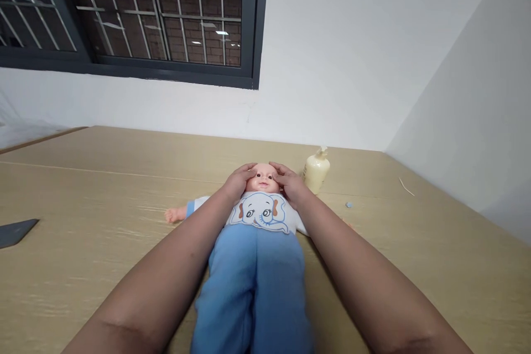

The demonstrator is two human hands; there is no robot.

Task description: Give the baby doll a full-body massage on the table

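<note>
A baby doll [259, 232] lies on its back on the wooden table [103, 215], head away from me. It wears blue trousers and a white shirt with an elephant print. My left hand [237, 181] cups the left side of the doll's head. On the other side of the head rests my right hand [290, 183], fingers reaching over the top. One small doll hand sticks out to the left.
A cream pump bottle [316, 171] stands just right of the doll's head. A dark flat object [15, 231] lies near the table's left edge. A small blue bit [348, 205] and a thin stick [406, 187] lie at the right. White walls and a barred window are behind.
</note>
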